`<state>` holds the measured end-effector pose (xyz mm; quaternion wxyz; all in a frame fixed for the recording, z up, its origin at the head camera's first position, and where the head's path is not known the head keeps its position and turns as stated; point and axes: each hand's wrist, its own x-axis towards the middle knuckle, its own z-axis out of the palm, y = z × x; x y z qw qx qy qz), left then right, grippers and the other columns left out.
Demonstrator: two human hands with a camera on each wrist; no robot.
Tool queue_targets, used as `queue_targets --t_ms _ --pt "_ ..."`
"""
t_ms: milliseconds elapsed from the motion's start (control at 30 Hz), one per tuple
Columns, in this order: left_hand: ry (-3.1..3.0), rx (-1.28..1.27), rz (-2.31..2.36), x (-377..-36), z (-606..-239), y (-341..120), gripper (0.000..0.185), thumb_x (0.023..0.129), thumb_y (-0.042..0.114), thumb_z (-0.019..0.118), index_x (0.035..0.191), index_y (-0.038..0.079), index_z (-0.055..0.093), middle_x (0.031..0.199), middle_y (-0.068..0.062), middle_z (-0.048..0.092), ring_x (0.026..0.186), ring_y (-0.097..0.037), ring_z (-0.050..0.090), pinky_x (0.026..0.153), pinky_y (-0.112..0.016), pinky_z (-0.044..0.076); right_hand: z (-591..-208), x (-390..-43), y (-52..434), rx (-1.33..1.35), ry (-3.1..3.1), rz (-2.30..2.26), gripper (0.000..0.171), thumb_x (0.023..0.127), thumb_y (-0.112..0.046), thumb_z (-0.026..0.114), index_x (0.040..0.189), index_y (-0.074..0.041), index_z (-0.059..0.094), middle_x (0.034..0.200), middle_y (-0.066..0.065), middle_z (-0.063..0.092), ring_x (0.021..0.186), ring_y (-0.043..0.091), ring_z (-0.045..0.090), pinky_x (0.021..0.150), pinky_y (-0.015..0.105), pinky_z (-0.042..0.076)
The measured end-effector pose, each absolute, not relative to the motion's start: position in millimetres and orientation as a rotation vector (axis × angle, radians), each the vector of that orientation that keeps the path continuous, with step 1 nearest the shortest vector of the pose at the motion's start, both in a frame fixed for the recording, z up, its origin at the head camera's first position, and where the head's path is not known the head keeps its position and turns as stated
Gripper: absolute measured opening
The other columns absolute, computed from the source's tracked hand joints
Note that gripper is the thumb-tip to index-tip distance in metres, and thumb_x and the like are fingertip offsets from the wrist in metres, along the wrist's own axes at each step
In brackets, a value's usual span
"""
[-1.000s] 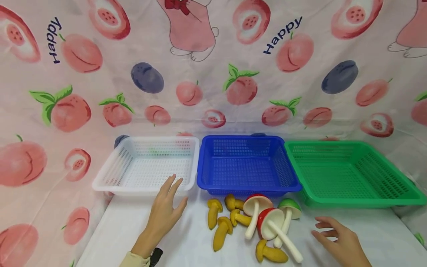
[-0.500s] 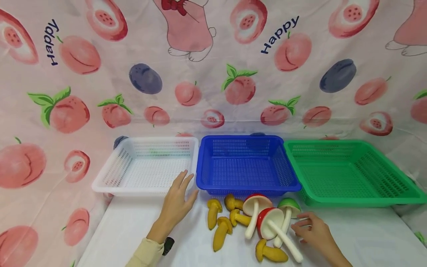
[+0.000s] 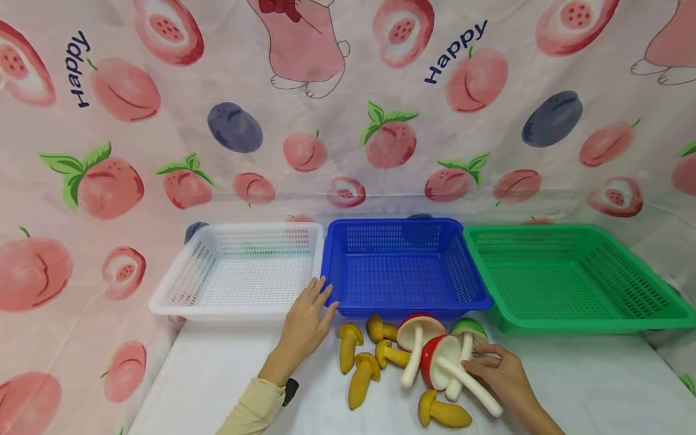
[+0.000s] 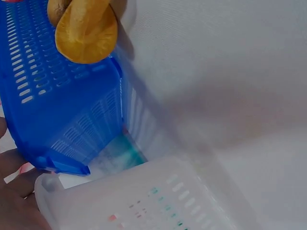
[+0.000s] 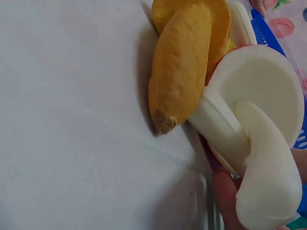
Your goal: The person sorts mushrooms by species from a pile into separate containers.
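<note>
In the head view, my left hand (image 3: 306,323) extends its fingers over the adjoining rims of the white basket (image 3: 239,313) and the blue basket (image 3: 408,309). My right hand (image 3: 502,376) reaches in among the toy mushrooms, its fingertips at the stem of the green-capped mushroom (image 3: 469,329). Below its thumb lies the long white stem of a red-capped mushroom (image 3: 443,361). In the right wrist view, a white stem (image 5: 268,177) covers most of the fingers, and the thumb (image 5: 226,194) shows beneath it. Another red-capped mushroom (image 3: 418,332) leans close by.
Several brown-yellow mushrooms lie in front of the blue basket, including one (image 3: 361,380) left of the pile and one (image 3: 443,412) nearest the front. A green basket (image 3: 592,328) stands at the right. Behind the baskets hangs a fruit-print cloth (image 3: 337,145).
My right hand has moved left into the mushrooms, and the front red-capped one has shifted slightly. My left hand has moved right, from the white basket to the blue basket's edge.
</note>
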<state>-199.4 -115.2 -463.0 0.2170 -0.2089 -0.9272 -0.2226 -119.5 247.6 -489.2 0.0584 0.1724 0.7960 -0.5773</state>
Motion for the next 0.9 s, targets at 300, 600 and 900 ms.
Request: queue_targets --t_ms 300,600,900 --pt "-2.583 -0.616 -0.598 -200 -465 -119 0.051 0.096 0.031 0.054 0.132 -0.005 0.05 0.14 -0.019 0.044 0.133 -0.034 0.037 0.105 -0.049 0.035 -478 -115 246 0.512 2.554 -1.681 0.048 0.079 -0.012 0.075 0.119 0.007 0.058 0.084 0.006 0.066 0.067 0.011 0.061 0.06 0.024 0.053" --pt "-2.593 -0.614 -0.596 -200 -465 -119 0.052 0.096 0.032 0.054 0.133 -0.004 0.051 0.141 -0.018 0.045 0.133 -0.032 0.036 0.106 -0.047 0.034 -471 -107 251 0.278 2.972 -1.496 0.036 0.072 -0.004 0.079 0.105 0.004 0.067 0.081 0.008 0.067 0.064 0.003 0.064 0.054 0.02 0.052" --pt "-2.619 -0.596 -0.603 -201 -466 -119 0.052 0.097 0.033 0.053 0.134 -0.002 0.049 0.143 -0.016 0.043 0.135 -0.03 0.035 0.107 -0.046 0.033 -458 -99 257 0.068 3.313 -1.309 0.03 0.064 -0.004 0.082 0.091 -0.007 0.072 0.071 -0.004 0.065 0.06 -0.006 0.058 0.056 0.013 0.038"
